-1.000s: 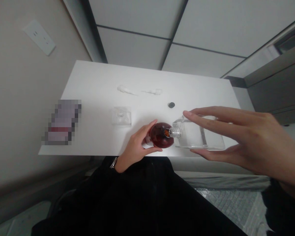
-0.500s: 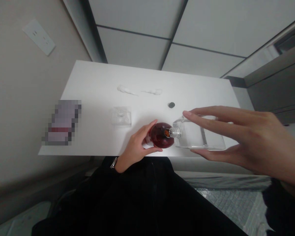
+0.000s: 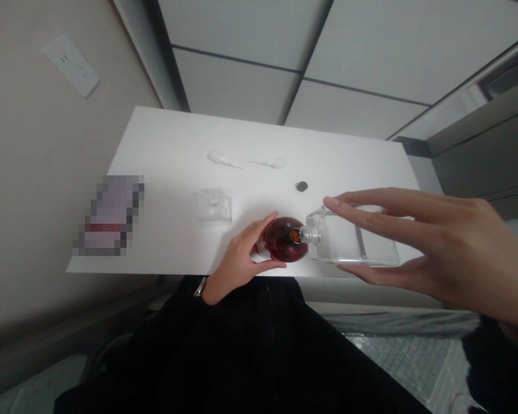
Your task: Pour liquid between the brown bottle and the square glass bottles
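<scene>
My left hand [image 3: 239, 250] is wrapped round a dark red-brown bottle [image 3: 280, 244] near the front edge of the table, and the bottle's mouth faces up. In my right hand [image 3: 440, 241] is a clear square bottle [image 3: 341, 238], gripped by its sides between thumb and fingers. It is tipped over, its threaded neck pointing left at the mouth of the brown bottle. From this angle I cannot tell whether the two necks touch or whether liquid runs between them. A small dark cap [image 3: 301, 186] lies just behind the bottles.
On the white table [image 3: 168, 138] lie a clear square block-like piece [image 3: 214, 205] and two whitish translucent strips, one left [image 3: 224, 160] and one right [image 3: 268, 163]. A blurred-out flat item [image 3: 110, 213] sits at the left edge. Cabinet panels [image 3: 242, 75] rise behind the table.
Both hands and bottles hold nearly the same pose. The whole view has shifted very slightly.
</scene>
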A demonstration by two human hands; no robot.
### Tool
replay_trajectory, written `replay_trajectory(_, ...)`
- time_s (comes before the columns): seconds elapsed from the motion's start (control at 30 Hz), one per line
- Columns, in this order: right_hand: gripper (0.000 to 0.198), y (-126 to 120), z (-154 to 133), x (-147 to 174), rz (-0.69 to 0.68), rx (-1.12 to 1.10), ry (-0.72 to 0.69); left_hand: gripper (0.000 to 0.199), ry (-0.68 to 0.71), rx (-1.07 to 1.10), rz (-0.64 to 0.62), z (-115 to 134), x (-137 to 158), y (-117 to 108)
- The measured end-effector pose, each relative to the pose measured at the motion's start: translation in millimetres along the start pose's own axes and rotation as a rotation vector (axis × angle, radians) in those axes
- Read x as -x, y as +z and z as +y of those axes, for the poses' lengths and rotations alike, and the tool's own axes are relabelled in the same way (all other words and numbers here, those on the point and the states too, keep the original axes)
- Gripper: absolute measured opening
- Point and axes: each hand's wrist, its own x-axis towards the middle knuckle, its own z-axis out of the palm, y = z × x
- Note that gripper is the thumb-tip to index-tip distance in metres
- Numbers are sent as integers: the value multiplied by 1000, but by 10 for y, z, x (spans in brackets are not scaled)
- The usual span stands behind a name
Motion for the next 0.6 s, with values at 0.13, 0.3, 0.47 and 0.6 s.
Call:
replay_trajectory(0.13,59,-1,-13,1,14,-47,14,93,-6,-5,-6,-10,4,-2)
replay_trajectory(0.3,51,-26,-26,-27,-16,-24,4,94,-6,-22,-1,-32,12,7)
replay_trajectory(0.47,52,-46,-27,-51,-54,-18,55,93,29,-26,10,-44,3,9)
replay_trajectory(0.6,49,-38,-42,-47,-31,-19,76,93,27,-18,12,-31,-1,8)
